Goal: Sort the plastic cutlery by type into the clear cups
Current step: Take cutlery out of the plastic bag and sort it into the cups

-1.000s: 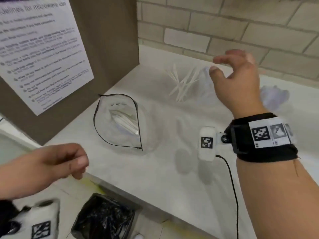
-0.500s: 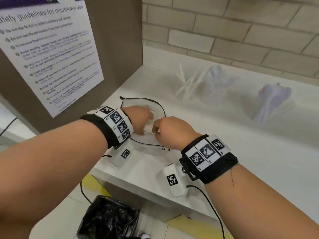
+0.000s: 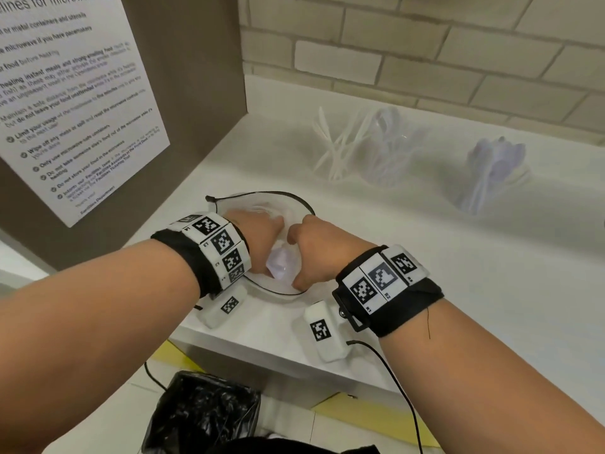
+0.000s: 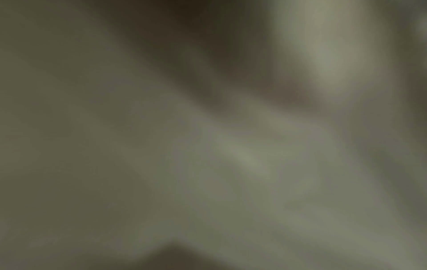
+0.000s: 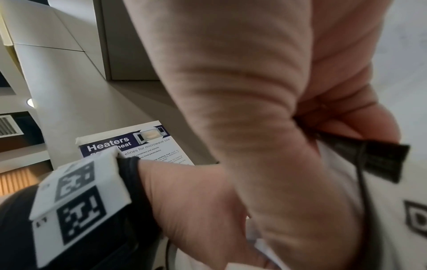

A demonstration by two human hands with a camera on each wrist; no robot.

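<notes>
A clear zip bag with a black rim lies near the front edge of the white counter. Both hands are at its mouth. My right hand pinches the bag's black zip edge between thumb and fingers. My left hand reaches in from the left, knuckles up; its fingertips are hidden. Pale plastic cutlery shows between the two hands. At the back stand three clear cups: one with knives, one with forks, one with spoons. The left wrist view is only blur.
A brown panel with a microwave-rules poster walls off the counter's left side, and a brick wall runs behind. A bin lined with a black bag stands on the floor below the counter's front edge. Cables hang from both wrists.
One second ago the hands were apart, the right raised by the cups and the left off the counter. Both came to the bag's mouth and now sit deeper in it.
</notes>
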